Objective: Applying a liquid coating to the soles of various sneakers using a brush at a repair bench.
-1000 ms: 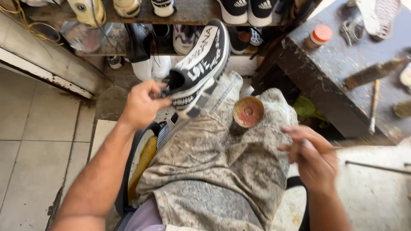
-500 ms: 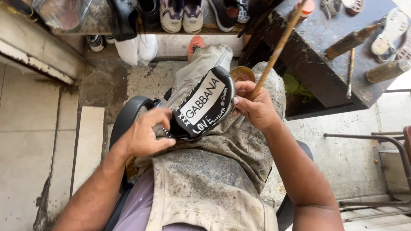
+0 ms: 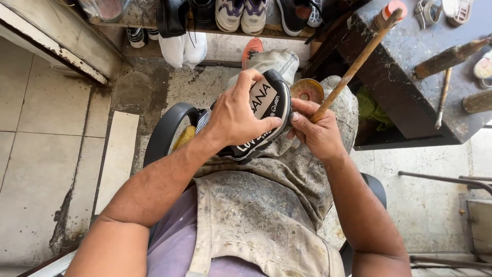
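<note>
My left hand (image 3: 237,113) grips a black and white sneaker (image 3: 262,119) over my lap, fingers wrapped across its side and sole. My right hand (image 3: 316,129) holds a long wooden-handled tool (image 3: 353,66) that slants up to the right; its lower end meets the shoe's edge and is hidden by my fingers. A stained grey apron (image 3: 266,205) covers my knees. A small round tin (image 3: 307,90) with a rusty rim sits on my right knee just beyond the shoe.
A shelf with several pairs of shoes (image 3: 241,13) runs along the top. A dark workbench (image 3: 425,77) at the right carries wooden-handled tools and an orange-capped bottle (image 3: 389,11). I sit on a black chair (image 3: 166,131) on a tiled floor.
The shoe came down from arm's length to my lap and turned under my left hand. My right hand picked up the wooden-handled tool and brought it to the shoe.
</note>
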